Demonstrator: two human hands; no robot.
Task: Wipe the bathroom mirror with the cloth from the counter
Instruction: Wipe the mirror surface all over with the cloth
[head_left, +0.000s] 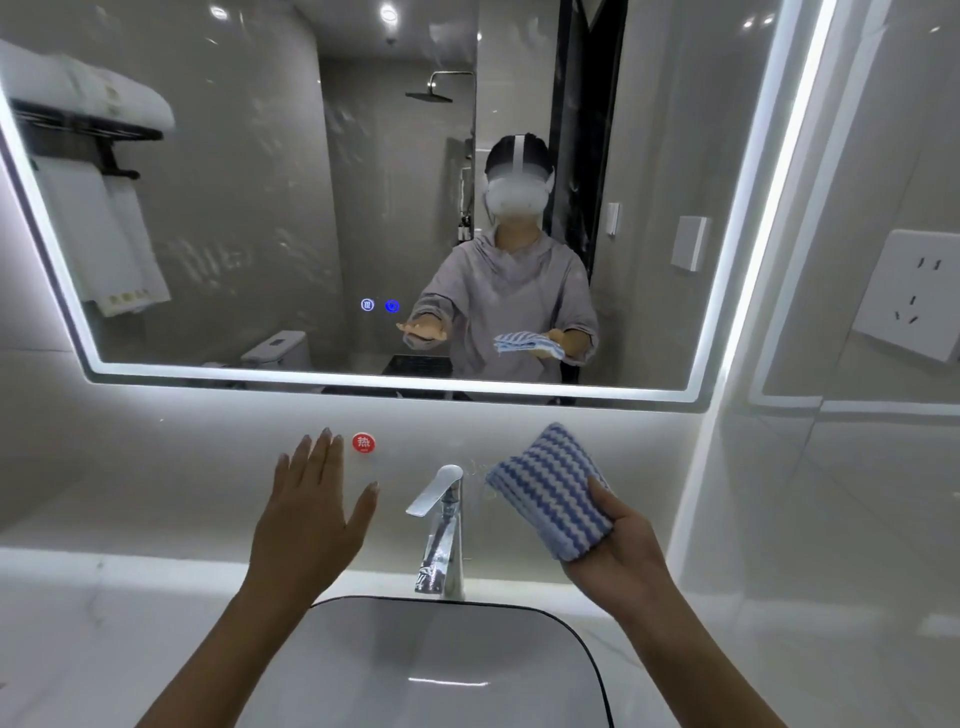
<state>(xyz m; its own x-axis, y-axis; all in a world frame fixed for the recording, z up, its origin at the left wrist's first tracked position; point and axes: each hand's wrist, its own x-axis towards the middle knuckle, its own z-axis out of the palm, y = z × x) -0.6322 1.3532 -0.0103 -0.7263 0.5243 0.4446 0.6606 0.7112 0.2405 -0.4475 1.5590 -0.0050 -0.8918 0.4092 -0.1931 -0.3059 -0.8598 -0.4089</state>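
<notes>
Above both hands, a wide mirror (260, 208) with a glowing white border fills the wall, its glass marked with pale smears. It reflects a person in a grey hooded top and a white headset, with both arms held out.

Beneath the hands runs a pale, stone-look table (78, 597). A white basin (587, 649) with a thin dark rim is set into it, between the two forearms. Up and well to the right of the right hand, a white wall socket (914, 296) sits on the side wall.

The left hand (306, 519) is held flat with its back to the camera. Its fingers are straight and lightly spread, and it holds nothing. Whether the fingertips touch the wall cannot be told.

The right hand (623, 551) grips a folded cloth (553, 493) with blue and white wavy stripes, the thumb laid across the front and the fingers hidden behind. The cloth is lifted off the table and stands up out of the hand. Its top edge is just below the lower edge of the mirror and apart from the glass.

A chrome faucet (441, 525) rises between the two hands, its spout pointing towards the left one. A round red sticker (363, 443) is on the wall just beside the left fingertips. Higher up, above the left hand, two small blue touch icons (379, 305) glow in the glass.
</notes>
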